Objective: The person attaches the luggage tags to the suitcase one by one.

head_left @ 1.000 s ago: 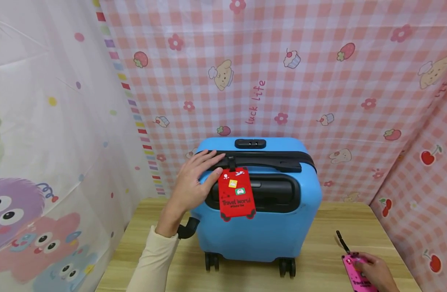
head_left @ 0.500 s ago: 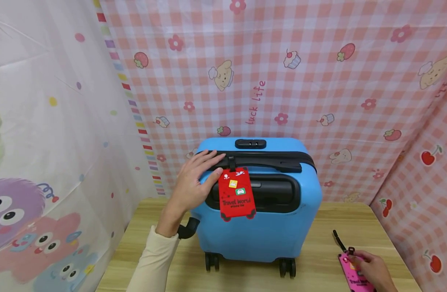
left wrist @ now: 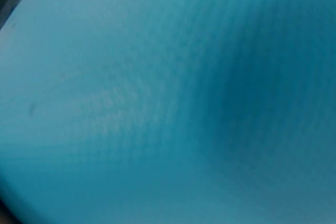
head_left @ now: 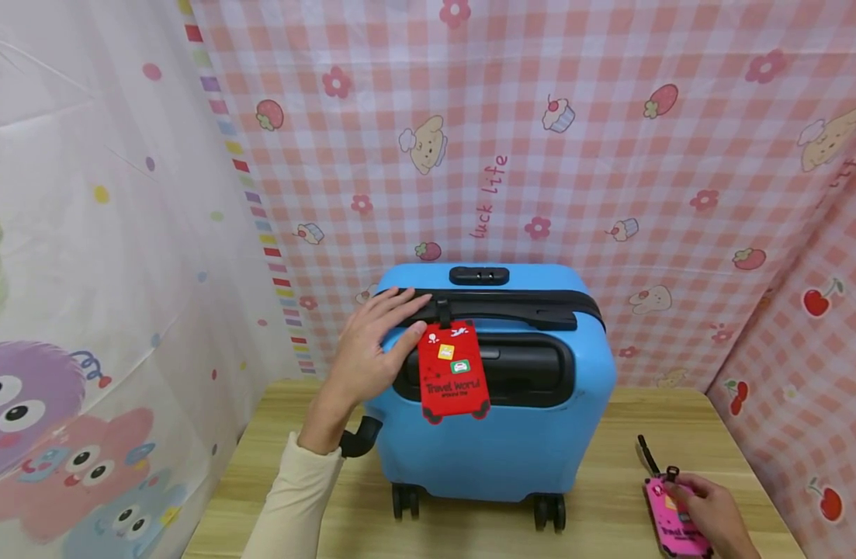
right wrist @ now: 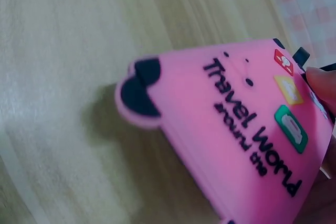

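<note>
A small blue suitcase [head_left: 493,458] stands upright, with a red luggage tag [head_left: 450,392] strapped to its black top handle [head_left: 518,309]. My left hand [head_left: 368,353] rests on the suitcase's upper left edge, its fingers fairly straight over the handle's left end, its thumb beside the red tag. Only the suitcase's blue shell [left wrist: 131,103] fills the left wrist view, close and blurred. At the lower right, my right hand [head_left: 717,512] pinches a pink luggage tag [head_left: 668,516] by its upper part. Its black strap [head_left: 649,456] hangs loose, undone. In the right wrist view, the pink tag is tilted above the table.
The wooden table [head_left: 630,435] carries the suitcase on its black wheels [head_left: 549,511]. Behind it hangs a pink checked cloth [head_left: 574,171]; a white printed cloth [head_left: 120,272] covers the left side. A black hook-shaped piece [head_left: 361,437] juts out at the suitcase's left.
My right hand has shifted slightly left and upward with the pink luggage tag, and more of its strap and loop shows. The left hand and the suitcase have stayed put.
</note>
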Demonstrator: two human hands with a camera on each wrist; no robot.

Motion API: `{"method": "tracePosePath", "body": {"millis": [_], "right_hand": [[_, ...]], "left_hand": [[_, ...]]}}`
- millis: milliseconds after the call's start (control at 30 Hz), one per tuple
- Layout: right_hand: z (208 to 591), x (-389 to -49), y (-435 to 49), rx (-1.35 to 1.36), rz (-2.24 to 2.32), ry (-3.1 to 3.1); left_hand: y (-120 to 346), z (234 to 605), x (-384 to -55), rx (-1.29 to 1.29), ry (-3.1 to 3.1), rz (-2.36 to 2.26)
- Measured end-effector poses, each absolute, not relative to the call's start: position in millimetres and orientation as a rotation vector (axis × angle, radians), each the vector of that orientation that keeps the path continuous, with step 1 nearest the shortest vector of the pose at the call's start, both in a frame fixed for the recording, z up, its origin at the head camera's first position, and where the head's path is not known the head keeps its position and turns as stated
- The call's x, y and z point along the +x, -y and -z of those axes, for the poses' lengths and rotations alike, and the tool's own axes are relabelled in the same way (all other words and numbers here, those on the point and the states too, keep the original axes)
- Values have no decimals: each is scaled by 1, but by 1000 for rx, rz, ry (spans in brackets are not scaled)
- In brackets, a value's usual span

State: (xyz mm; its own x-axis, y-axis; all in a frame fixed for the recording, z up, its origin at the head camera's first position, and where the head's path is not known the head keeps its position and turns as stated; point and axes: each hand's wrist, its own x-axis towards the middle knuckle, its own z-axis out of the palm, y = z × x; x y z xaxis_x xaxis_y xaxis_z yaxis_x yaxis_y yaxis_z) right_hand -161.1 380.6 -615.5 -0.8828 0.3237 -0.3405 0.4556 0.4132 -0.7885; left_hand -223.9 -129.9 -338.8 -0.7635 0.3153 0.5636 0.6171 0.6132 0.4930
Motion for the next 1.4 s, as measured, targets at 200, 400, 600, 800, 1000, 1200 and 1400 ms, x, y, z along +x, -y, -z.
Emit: {"method": "tracePosePath", "body": {"millis": [200, 400, 600, 800, 1000, 1200, 1400], "right_hand": [[607, -164, -378, 663, 1389, -2654], [588, -168, -372, 601, 1398, -2705], [574, -172, -361, 570, 1412, -2750], [555, -175, -351, 526, 1489, -2712], [538, -178, -346, 533, 1515, -2726], [521, -180, -341, 488, 1540, -2737], [494, -181, -330, 375, 1593, -2809]], "left_hand": [[130, 340, -225, -744, 2412, 966], [130, 339, -224, -743, 2411, 962], [129, 339, -224, -740, 2417, 965], [130, 340, -225, -746, 2420, 962], [130, 340, -225, -746, 2423, 962], [130, 340, -225, -743, 2433, 958], [130, 339, -225, -748, 2424, 966]]}}
